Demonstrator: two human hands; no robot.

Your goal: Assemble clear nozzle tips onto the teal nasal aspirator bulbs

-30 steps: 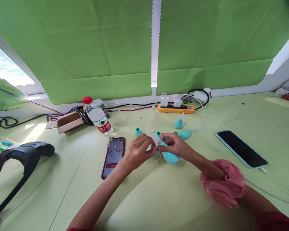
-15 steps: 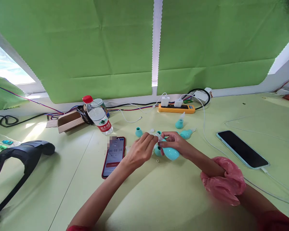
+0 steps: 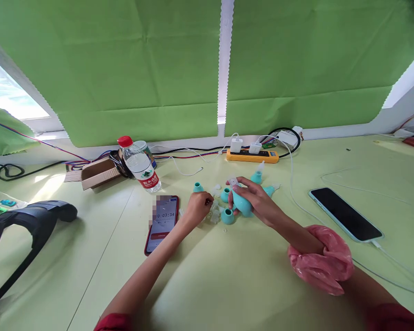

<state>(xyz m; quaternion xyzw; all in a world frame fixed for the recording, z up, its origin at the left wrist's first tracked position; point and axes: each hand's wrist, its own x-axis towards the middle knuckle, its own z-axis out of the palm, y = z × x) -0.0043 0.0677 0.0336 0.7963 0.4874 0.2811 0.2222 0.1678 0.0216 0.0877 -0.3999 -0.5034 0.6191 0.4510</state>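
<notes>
My right hand is wrapped round a teal rubber squeeze bulb, whose clear plastic fitting points up and away. To the left, my left hand has its fingers curled together beside a small heap of clear plastic pieces; what it pinches, if anything, is hidden. Between the hands stand a teal bulb with an open neck and another open bulb behind it. A further teal bulb sits just beyond my left hand. A tiny ring lies in front.
Behind my right hand are a bulb with a clear nozzle and one lying on its side. A running phone timer and a water bottle stand left. An orange power strip lies behind; another phone rests right.
My left hand has come away from the bulb's clear fitting and moved left to the loose clear pieces. My right hand has turned the bulb so its fitting points upward.
</notes>
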